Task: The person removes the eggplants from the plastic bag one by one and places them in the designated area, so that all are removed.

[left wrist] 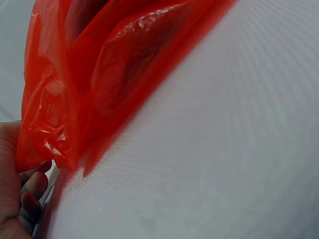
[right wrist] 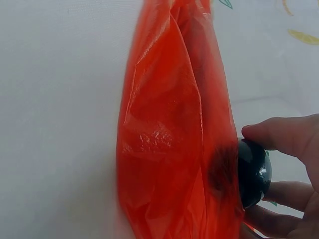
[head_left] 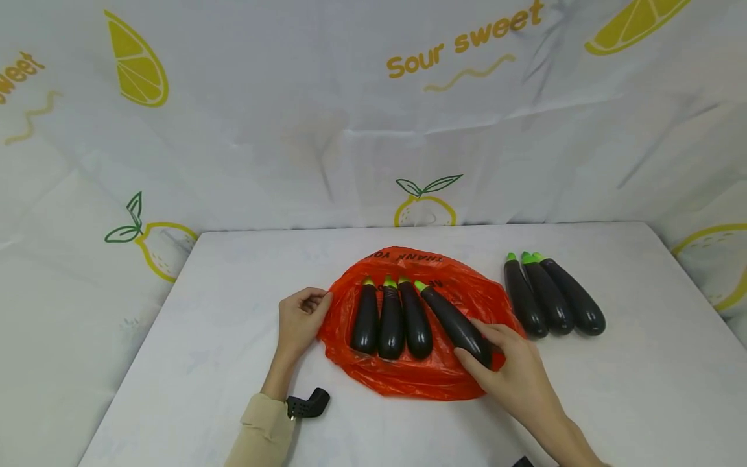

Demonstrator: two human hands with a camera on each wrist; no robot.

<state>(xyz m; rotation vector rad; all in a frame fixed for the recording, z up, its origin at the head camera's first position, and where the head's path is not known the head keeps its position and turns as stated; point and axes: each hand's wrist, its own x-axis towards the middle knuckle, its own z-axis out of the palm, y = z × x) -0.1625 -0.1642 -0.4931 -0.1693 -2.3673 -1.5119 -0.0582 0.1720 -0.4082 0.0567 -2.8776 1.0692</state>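
A red plastic bag lies spread on the table, with three eggplants side by side on its left and middle part, one of them this eggplant. My left hand pinches the bag's left edge; in the left wrist view the red film hangs from the thumb and curled fingers. My right hand grips the thick end of another eggplant, which slants over the bag's right part, green stem toward the others. In the right wrist view, thumb and fingers hold the dark rounded end beside the bag's wall.
Right of the bag, three more eggplants lie close together on the white table. Behind the table hangs a white cloth printed with lemons and words. A black strap device sits at the left wrist.
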